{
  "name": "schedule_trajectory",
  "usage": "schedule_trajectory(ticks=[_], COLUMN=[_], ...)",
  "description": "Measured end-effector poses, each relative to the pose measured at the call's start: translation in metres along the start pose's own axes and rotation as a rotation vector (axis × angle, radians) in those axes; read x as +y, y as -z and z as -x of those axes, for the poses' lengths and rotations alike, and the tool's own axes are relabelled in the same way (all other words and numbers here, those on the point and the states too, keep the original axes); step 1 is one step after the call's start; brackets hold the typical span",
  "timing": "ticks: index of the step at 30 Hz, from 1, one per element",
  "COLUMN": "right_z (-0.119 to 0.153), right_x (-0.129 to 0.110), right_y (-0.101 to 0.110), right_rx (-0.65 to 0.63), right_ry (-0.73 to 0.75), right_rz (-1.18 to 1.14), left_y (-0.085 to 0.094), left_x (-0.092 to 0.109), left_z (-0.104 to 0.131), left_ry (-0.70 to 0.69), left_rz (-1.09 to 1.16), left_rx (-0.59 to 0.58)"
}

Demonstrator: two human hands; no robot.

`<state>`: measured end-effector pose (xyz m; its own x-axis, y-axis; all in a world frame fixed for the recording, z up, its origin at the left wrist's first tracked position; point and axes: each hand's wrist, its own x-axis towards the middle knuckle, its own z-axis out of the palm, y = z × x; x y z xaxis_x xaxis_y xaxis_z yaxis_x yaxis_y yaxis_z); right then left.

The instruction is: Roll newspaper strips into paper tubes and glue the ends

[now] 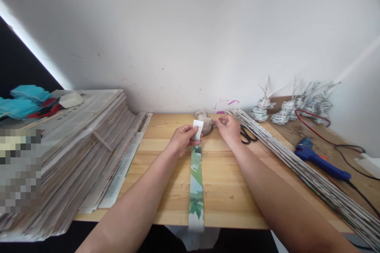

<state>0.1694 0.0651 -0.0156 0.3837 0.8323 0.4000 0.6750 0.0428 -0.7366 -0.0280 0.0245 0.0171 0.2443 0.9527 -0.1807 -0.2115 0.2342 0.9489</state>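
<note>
A long paper strip with a green leaf print lies lengthwise on the wooden table, its near end hanging over the front edge. My left hand pinches the far end, which is folded over and shows a white back. Just behind it sits a crumpled grey-brown cloth. At the cloth's right edge is my right hand, thumb and fingertips drawn together; whether they grip the cloth or something small, I cannot make out. Black-handled scissors lie beside the right wrist, partly hidden.
A tall stack of newspapers fills the left side, with blue face masks on top. To the right lie a bundle of rolled paper sticks and a blue glue gun with its cord. Woven paper figures stand by the wall.
</note>
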Motion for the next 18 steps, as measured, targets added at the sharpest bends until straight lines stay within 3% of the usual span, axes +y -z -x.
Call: schedule_trajectory(ticks=[5,9,15,18], right_z=[0.015,0.017,-0.002,-0.004], right_x=[-0.018,-0.020,0.000,0.004], right_y=[0.002,-0.001,0.000,-0.002], right_rx=[-0.147,-0.231,-0.050,-0.046], right_ry=[0.187,0.234,0.039,0.096], right_rz=[0.207,0.339,0.026,-0.115], left_y=[0.000,-0.001,-0.002,-0.002], left_x=[0.000,0.001,0.003,0.003], left_z=[0.000,0.001,0.001,0.001], left_ry=[0.001,-0.005,0.010,0.015], left_rz=[0.000,-0.001,-0.004,-0.003], left_rx=[0.004,0.001,0.026,0.030])
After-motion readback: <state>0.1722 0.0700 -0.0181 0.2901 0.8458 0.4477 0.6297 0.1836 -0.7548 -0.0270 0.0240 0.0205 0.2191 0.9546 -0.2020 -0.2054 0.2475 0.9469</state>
